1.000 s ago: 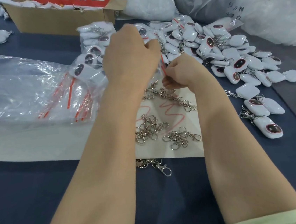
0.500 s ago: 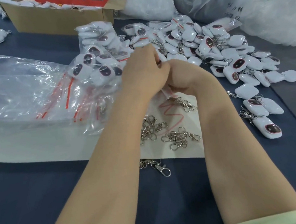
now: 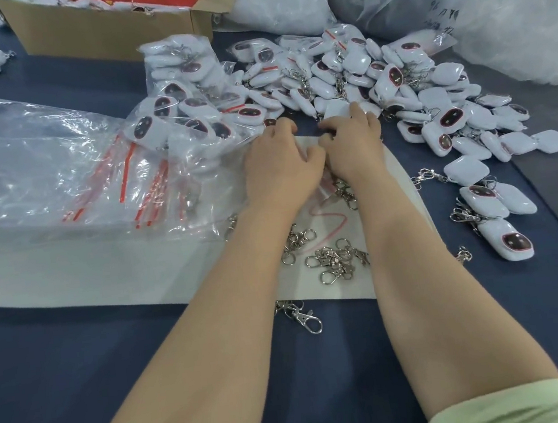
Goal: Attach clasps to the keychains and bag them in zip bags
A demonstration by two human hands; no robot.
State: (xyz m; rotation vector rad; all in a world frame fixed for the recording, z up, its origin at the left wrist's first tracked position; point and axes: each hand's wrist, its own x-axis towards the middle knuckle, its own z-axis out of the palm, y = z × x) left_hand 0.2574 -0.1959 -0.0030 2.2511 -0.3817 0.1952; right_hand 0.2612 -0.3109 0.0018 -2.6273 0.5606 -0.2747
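Two hands side by side on my bench [image 3: 82, 387], among keychain parts.
From the left: one clear sleeve of zip bags [image 3: 60, 172]; left hand [image 3: 279, 166] and right hand [image 3: 353, 148], fingers bent, grip unclear to me; loose clasps [image 3: 331, 261]; keychains [image 3: 395, 88] piled beyond counting.

Reaching forward with both bare forearms, left grip [image 3: 280, 168] and right grip [image 3: 353, 150] palm-down, side by side, thumbs touching, fingers curled under, any hold hidden.

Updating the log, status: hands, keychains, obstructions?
Left hand, right hand knuckles-up, side by side at keychain pile edge; grip unseen. Loose clasps on white sheet between forearms.
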